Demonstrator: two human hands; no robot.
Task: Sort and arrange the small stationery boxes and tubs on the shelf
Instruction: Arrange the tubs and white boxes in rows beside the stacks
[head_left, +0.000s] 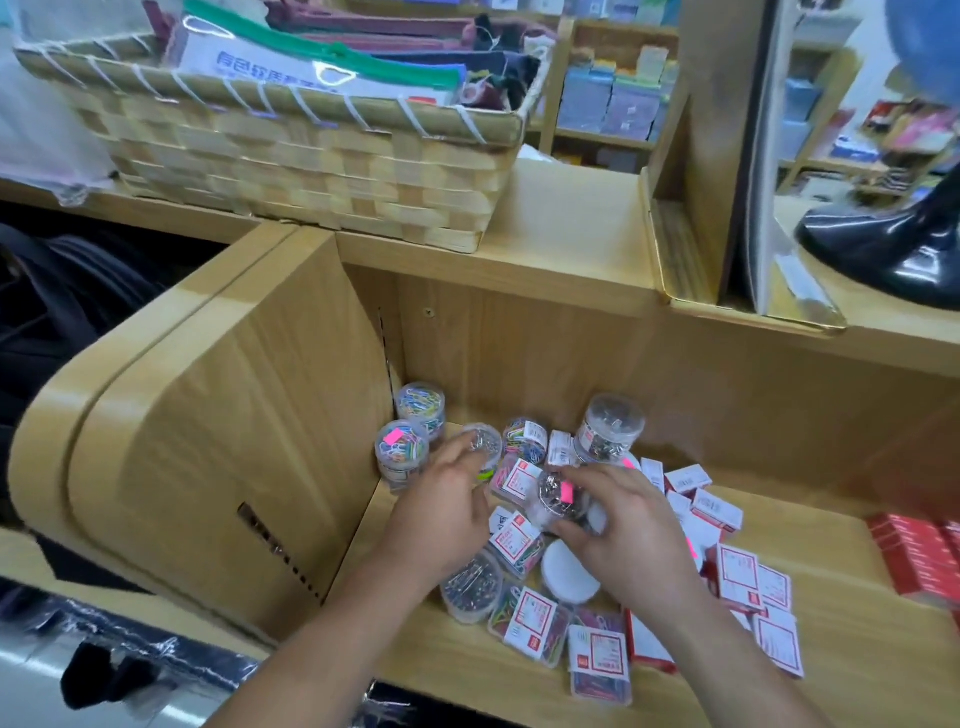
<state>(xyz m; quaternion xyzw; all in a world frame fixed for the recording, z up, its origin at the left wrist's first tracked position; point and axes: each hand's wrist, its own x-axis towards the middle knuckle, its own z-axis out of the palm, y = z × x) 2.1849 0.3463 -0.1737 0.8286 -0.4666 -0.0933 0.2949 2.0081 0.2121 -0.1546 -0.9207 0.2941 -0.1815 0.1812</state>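
Note:
A jumble of small clear tubs and flat boxes of paper clips and pins lies on the wooden shelf (841, 613). My left hand (441, 506) grips a clear tub of silver clips (483, 441) near the shelf's left wall. My right hand (621, 525) holds another clear tub with a pink sticker (558, 496) in the middle of the pile. Two tubs of coloured clips (402, 449) stand upright in the back left corner. A taller tub of silver pins (610, 428) stands behind. White and red boxes (737, 577) lie scattered to the right.
A curved wooden side panel (223, 447) closes the shelf on the left. A woven basket (311, 171) of pouches sits on the upper ledge. Red packs (919, 556) are stacked at the far right. A black globe base (893, 244) stands at the upper right.

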